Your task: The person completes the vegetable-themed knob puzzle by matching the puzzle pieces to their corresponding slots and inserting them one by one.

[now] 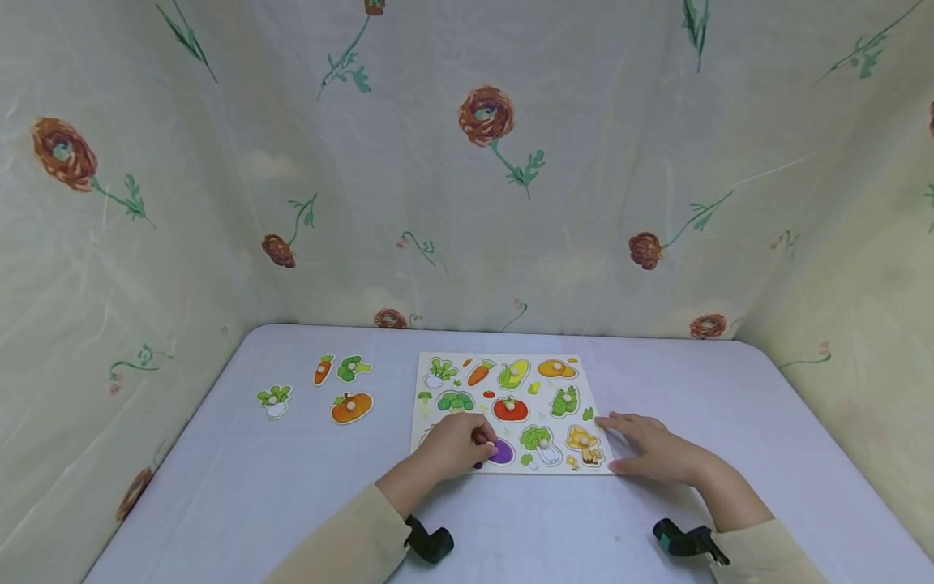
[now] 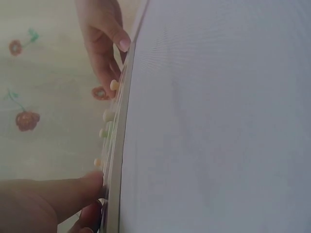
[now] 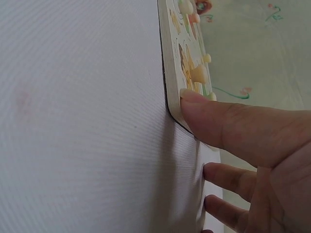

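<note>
A white puzzle board (image 1: 538, 410) with vegetable pictures lies flat on the table. At its front edge my left hand (image 1: 454, 446) pinches a purple eggplant piece (image 1: 501, 453) between thumb and fingers; the hand covers part of the piece and the board's lower left. In the left wrist view the thumb (image 2: 80, 191) and a curled finger meet at something dark purple. My right hand (image 1: 660, 450) rests at the board's right side with fingers spread. Its thumb (image 3: 209, 114) touches the front right corner, near the mushroom piece (image 1: 584, 442), while other fingertips reach down to the cloth.
Left of the board lie a loose turnip piece (image 1: 274, 401), carrot piece (image 1: 323, 371), broccoli piece (image 1: 353, 369) and pumpkin piece (image 1: 352, 408). Small knobs (image 2: 108, 115) stand up from the board's pieces. A white cloth (image 1: 554, 535) covers the table; a flowered curtain (image 1: 569, 243) hangs around it.
</note>
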